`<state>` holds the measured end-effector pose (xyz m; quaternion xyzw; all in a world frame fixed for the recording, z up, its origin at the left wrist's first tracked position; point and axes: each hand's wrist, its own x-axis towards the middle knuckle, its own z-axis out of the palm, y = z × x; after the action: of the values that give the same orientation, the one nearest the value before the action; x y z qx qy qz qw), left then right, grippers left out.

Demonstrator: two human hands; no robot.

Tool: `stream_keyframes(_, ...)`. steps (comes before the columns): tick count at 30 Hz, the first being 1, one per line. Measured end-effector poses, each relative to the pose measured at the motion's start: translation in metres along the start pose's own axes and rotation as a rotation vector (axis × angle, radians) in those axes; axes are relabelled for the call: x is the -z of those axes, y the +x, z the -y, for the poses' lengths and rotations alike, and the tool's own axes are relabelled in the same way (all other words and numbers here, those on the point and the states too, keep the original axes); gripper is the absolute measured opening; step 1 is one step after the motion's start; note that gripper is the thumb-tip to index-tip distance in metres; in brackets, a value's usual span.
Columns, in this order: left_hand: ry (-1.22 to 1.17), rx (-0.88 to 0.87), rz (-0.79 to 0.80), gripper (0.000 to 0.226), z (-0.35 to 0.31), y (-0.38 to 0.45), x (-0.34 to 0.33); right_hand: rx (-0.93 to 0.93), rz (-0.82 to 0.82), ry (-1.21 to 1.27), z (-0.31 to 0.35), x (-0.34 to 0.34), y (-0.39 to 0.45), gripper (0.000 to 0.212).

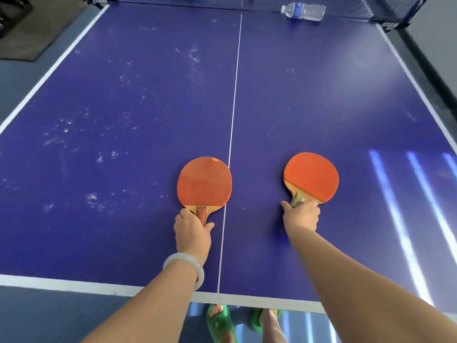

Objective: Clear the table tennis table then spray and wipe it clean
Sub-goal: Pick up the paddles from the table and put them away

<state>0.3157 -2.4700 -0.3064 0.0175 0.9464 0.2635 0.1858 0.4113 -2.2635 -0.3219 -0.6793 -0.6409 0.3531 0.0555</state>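
- Smudged blue table (321,107), still unwiped
- My left hand (191,230) grips one paddle (204,181), right hand (300,215) the other paddle (311,177)
- Beyond my grips, water bottle (304,11) remains by the net

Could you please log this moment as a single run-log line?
stage: clearing | left hand: grips left paddle | right hand: grips right paddle | water bottle: lying by net | table: smudged
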Motion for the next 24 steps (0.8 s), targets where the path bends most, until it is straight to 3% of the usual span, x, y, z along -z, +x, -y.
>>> stream_keyframes(6, -0.005, 0.002, 0.021, 0.051, 0.003, 0.003, 0.001, 0.027, 0.027, -0.013, -0.016, -0.001, -0.024, 0.058)
stream_keyframes(11, 0.001, 0.027, 0.042, 0.052, 0.001, 0.003, 0.004, 0.077, 0.129, -0.075, -0.026, -0.007, -0.049, 0.036)
stream_keyframes(17, -0.008, 0.072, 0.102, 0.053, 0.0, 0.005, 0.005, 0.128, 0.223, -0.142, -0.021, -0.015, -0.065, 0.025)
stream_keyframes(21, -0.069, 0.104, 0.21, 0.031, -0.003, 0.007, 0.004, 0.138, 0.187, -0.057, -0.028, -0.014, -0.066, 0.02)
stream_keyframes(24, -0.258, 0.12, 0.255, 0.016, 0.001, 0.005, -0.001, 0.128, 0.2, 0.066, -0.038, -0.009, -0.065, 0.014)
